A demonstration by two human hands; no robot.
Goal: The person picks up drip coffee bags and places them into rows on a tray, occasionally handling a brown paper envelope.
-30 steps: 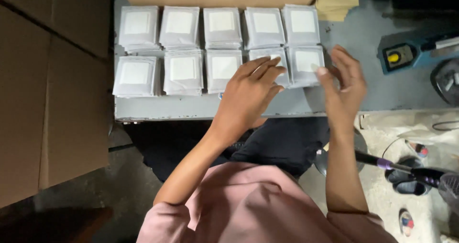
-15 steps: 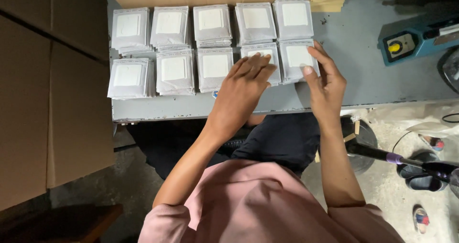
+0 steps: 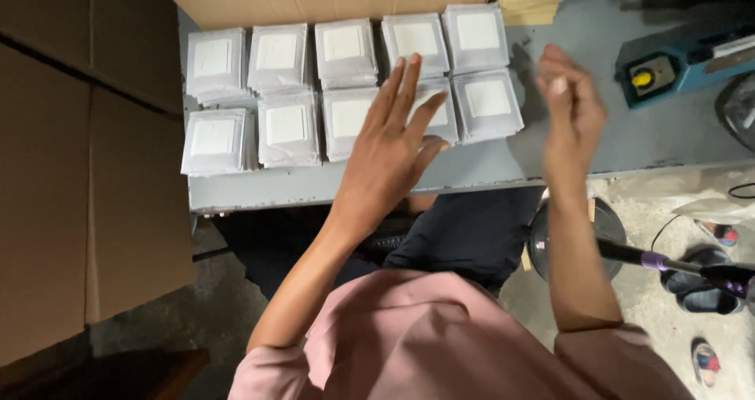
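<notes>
Fingers of left hand (image 3: 389,160) splay over white packet stack (image 3: 436,113); right hand (image 3: 570,109) hovers empty, loosely curled.

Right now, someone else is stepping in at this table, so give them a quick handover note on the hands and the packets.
Left hand: open, fingers spread, over the fourth stack in the near row, holding nothing.
Right hand: raised above the grey table, empty.
White packet stacks: two rows of five on the table, before a cardboard box.
Blue device with a yellow knob: far right, untouched.
Done: ten stacks lined up. Left: cannot tell.
</notes>
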